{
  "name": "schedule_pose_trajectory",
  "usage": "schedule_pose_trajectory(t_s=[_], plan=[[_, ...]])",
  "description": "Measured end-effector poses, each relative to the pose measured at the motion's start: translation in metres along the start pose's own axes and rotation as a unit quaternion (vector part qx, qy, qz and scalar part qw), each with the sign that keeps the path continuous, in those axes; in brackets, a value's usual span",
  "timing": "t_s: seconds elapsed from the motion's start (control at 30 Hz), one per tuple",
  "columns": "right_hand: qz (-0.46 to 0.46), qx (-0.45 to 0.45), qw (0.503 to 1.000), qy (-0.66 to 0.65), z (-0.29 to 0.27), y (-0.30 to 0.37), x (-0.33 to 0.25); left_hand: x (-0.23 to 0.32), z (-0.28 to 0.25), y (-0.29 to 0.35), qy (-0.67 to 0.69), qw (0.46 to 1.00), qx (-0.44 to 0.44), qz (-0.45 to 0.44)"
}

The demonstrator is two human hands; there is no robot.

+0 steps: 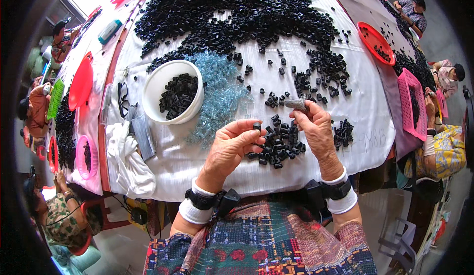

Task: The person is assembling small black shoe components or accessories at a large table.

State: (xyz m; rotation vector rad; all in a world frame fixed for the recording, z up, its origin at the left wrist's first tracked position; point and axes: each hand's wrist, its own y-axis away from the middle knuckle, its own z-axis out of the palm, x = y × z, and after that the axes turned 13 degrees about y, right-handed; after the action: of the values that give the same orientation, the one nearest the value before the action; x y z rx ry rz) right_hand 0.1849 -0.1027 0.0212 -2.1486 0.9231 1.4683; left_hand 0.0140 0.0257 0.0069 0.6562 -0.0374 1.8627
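Observation:
Between the thumb and fingers of my left hand (227,149) is a small black plastic piece (256,126). My right hand (316,129) grips a short, grey, tapered tool (295,104), its narrow end pointing left; its exact kind is unclear. The two hands are apart, above a small pile of black plastic pieces (279,144) on the white cloth. Left of them stands a white bowl (148,100) partly filled with similar pieces. Small translucent blue bits (217,90) lie spread beside the bowl.
A large heap of black pieces (266,13) covers the far table. Eyeglasses (122,98) and a crumpled white cloth (127,161) lie left of the bowl. Red trays (363,28) and a pink basket (418,133) sit on neighbouring tables, where several people are seated.

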Motion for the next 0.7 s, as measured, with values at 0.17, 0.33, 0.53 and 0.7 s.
schedule_pose_trajectory(t_s=[0.17, 0.33, 0.53, 0.7], plan=[[-0.012, 0.016, 1.0, 0.019, 0.0, -0.007, 0.003, 0.001, -0.002, -0.002, 0.004, 1.0, -0.007, 0.005], [-0.062, 0.0, 0.996, 0.063, 0.009, -0.014, 0.018, 0.007, 0.001, -0.003, -0.03, 0.999, 0.014, 0.022], [-0.155, -0.018, 0.968, 0.196, 0.022, -0.016, 0.011, 0.008, -0.008, -0.003, -0.013, 1.0, 0.017, 0.013], [-0.241, -0.001, 0.901, 0.361, 0.014, -0.014, 0.024, 0.008, -0.009, -0.003, 0.008, 0.999, 0.029, 0.016]])
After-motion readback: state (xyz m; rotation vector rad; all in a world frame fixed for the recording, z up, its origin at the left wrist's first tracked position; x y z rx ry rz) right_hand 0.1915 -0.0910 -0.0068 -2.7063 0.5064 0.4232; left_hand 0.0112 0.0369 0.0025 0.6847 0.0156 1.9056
